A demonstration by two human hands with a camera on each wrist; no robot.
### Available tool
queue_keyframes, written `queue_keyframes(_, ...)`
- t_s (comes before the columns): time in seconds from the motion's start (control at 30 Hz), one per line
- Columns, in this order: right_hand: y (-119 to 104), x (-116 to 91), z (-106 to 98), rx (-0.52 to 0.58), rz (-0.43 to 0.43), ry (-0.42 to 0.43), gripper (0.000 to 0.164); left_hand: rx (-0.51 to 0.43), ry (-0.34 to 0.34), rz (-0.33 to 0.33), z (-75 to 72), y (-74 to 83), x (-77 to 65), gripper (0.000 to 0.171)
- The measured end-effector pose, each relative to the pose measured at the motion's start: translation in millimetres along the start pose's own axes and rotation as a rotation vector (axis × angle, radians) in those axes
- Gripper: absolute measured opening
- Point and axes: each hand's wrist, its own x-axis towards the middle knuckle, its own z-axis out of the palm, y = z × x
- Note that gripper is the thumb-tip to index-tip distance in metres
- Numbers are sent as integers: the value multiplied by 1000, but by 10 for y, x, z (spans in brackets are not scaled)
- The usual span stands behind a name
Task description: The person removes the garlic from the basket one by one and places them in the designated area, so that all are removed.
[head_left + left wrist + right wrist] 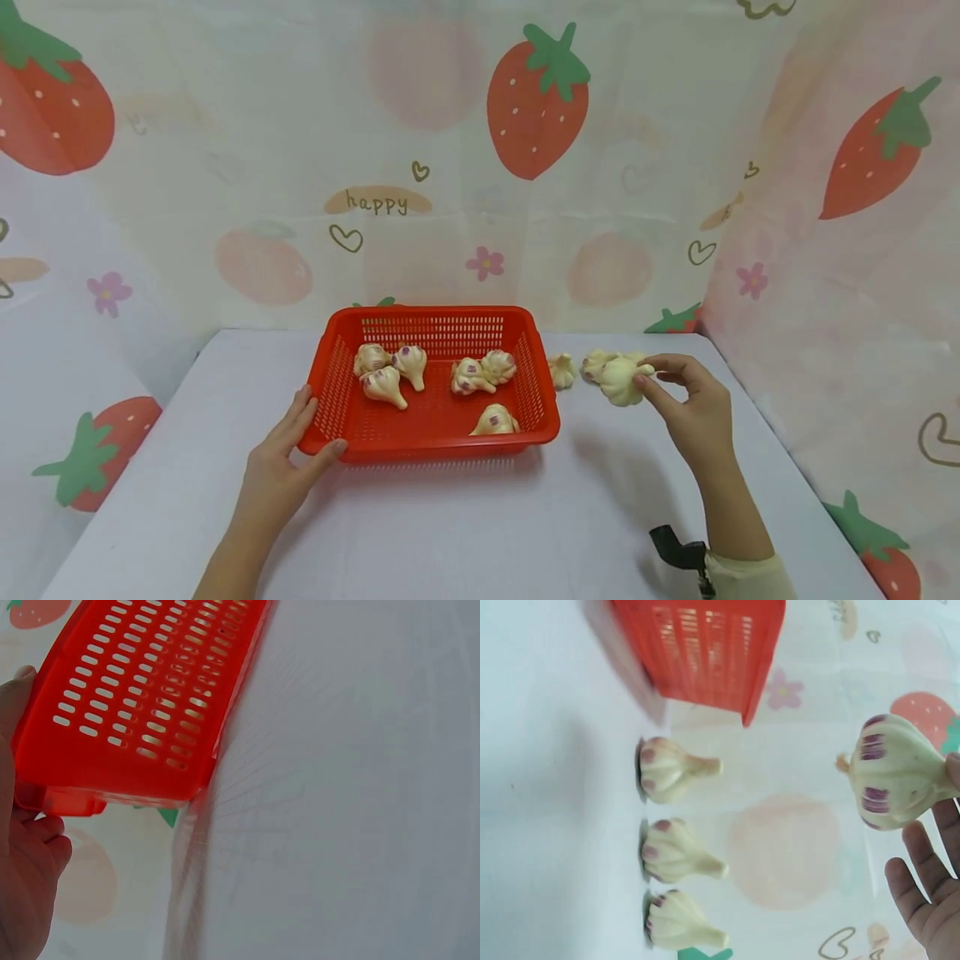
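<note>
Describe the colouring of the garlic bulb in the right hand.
The bulb is creamy white with purple patches, clearest in the right wrist view.

Booth-like tabletop set-up, apparently for recording; whether it stands in a home, studio or lab cannot be determined. A white-covered table (pixel 450 533) is enclosed on three visible sides: a printed back sheet (pixel 465 187) rises behind the far edge, while a left sheet (pixel 45 350) and a right sheet (pixel 847 358) flank the side edges, meeting it near the far corners. Printed strawberries (pixel 537 108), flowers (pixel 485 263), heart outlines (pixel 702 252) and the word "happy" (pixel 377 202) form the backdrop. A black device (pixel 678 550) at the person's right wrist, toward the right edge, suggests recording.
</note>
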Motion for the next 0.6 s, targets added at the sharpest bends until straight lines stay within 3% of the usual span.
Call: queue_keyframes(0.6,307,174,-250,-60,95,55,28,10,-12,-4,-12,32,7,83)
